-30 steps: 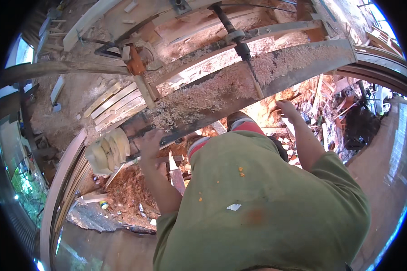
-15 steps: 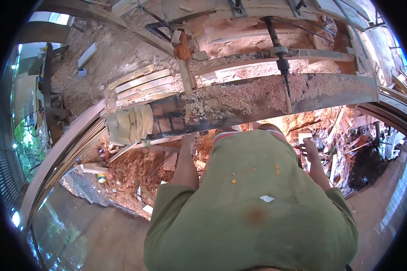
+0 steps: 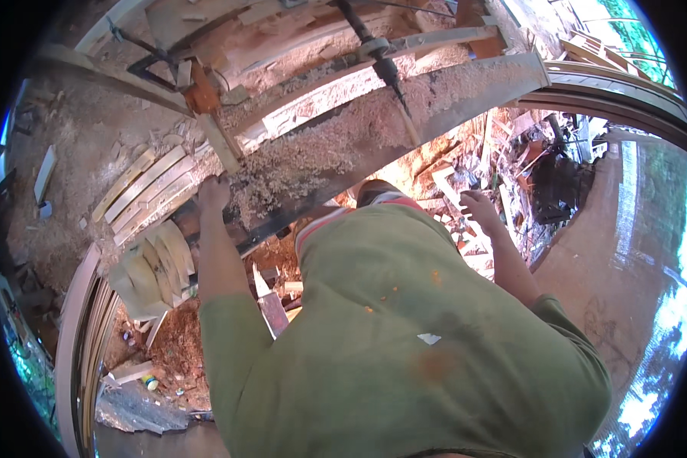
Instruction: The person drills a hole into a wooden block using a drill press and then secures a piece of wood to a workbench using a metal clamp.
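Seen from above: a green long-sleeved shirt (image 3: 404, 336) fills the lower middle, both forearms reaching up and away from it.

Left hand (image 3: 212, 195) up at the near edge of a long sawdust-covered wooden bench (image 3: 343, 145), fingers curled over that edge and resting on it, closed on nothing loose. Just left of that hand, a row of pale flat wooden slats (image 3: 141, 191) lying side by side on the sawdust. Below the hand, beside the forearm, a stack of pale curved wooden pieces (image 3: 153, 267), fanned and leaning against one another.

Right hand (image 3: 481, 210) held out over a heap of pale wood offcuts (image 3: 466, 183) below the bench, fingers spread and apart, palm down, gripping nothing; whether the fingertips touch the scraps cannot be told.

Across the bench top, a dark metal shaft (image 3: 382, 65) running from the upper edge down toward the middle, with a thicker collar partway along. At the bench's left end, an orange-brown rusty metal fitting (image 3: 202, 95) standing beside a short upright wooden post (image 3: 221, 145).

Between the forearms, under the bench, reddish sawdust and chips (image 3: 278, 256) piled on the ground, with a short dark-red wooden block (image 3: 273, 313) near the left sleeve. Lower left, long curved metal rails (image 3: 84, 336) bending along the rim. Right side, bare reddish earth floor (image 3: 618, 252), with a dark lump of machinery (image 3: 553, 187) near the scrap heap.
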The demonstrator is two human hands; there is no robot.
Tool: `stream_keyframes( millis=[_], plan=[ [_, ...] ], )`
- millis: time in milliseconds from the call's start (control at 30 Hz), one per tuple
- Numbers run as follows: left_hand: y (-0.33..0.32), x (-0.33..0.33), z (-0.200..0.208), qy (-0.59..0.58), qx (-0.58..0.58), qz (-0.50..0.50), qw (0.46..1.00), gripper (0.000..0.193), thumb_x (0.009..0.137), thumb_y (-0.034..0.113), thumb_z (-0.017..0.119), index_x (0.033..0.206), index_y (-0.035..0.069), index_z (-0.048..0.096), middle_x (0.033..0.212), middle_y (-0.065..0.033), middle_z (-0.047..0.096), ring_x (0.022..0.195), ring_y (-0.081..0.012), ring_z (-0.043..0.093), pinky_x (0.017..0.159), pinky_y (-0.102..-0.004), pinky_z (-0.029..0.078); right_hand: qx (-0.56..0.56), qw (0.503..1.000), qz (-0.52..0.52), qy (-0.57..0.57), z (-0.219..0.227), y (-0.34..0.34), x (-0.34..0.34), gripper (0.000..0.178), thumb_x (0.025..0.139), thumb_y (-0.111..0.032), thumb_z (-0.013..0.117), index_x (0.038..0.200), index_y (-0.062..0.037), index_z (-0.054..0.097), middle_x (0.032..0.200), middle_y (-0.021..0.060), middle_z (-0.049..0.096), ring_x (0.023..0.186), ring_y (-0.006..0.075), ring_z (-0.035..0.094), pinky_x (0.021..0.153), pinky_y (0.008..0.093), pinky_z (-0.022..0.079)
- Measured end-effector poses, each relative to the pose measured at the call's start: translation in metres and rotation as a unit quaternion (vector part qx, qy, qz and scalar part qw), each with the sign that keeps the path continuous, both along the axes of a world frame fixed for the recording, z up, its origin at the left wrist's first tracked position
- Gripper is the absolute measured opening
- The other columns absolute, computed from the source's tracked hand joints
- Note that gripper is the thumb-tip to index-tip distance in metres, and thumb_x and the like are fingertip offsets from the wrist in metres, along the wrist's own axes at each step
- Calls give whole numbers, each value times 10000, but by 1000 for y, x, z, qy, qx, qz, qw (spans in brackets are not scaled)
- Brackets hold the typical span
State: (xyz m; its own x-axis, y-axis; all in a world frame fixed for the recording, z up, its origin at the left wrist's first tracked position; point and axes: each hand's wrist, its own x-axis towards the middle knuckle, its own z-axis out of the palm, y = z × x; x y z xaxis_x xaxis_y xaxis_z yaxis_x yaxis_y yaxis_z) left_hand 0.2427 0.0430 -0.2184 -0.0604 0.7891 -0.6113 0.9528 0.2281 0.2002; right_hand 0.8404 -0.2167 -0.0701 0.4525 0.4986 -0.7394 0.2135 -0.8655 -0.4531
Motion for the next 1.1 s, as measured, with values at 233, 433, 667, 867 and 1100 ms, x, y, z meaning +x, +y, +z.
stream_keyframes(
  millis=[233,433,667,867,1100],
  plan=[
    [2,14,11,53,-16,52,997,617,905,556,570,1264,60,651,1429,-135,513,1373,-331,419,1109,-663,276,-63,997,-30,19,-14,-33,-10,460,941,-340,606,1282,-32,573,1044,79,661,818,152,617,699,323,498],
    [20,9,2,67,-103,38,992,702,858,588,622,1282,27,632,1384,-200,565,1340,-351,479,1124,-565,319,-85,989,-115,44,-20,-65,-14,345,953,-331,588,1190,-81,609,949,13,625,742,119,592,672,318,487],
    [22,-12,-11,70,-150,-50,985,857,836,724,539,1312,15,609,1380,-176,580,1315,-349,510,1101,-523,359,-83,982,-157,67,-25,-63,-27,427,939,-346,593,1261,-65,600,1006,38,655,795,137,630,698,320,480],
    [20,1,-20,42,-131,-33,990,850,861,733,494,1272,3,636,1422,-159,545,1354,-361,458,1105,-534,349,-91,986,-128,63,-27,-54,-22,442,960,-329,586,1300,-48,570,1021,45,666,765,121,598,678,312,484],
    [-34,-30,-44,113,108,-45,987,864,867,712,489,1317,-21,578,1500,-190,448,1384,-378,417,1139,-538,310,-67,993,-30,95,-8,14,-26,434,938,-303,594,1251,-4,576,1016,82,654,776,149,611,646,280,485]
  ],
)
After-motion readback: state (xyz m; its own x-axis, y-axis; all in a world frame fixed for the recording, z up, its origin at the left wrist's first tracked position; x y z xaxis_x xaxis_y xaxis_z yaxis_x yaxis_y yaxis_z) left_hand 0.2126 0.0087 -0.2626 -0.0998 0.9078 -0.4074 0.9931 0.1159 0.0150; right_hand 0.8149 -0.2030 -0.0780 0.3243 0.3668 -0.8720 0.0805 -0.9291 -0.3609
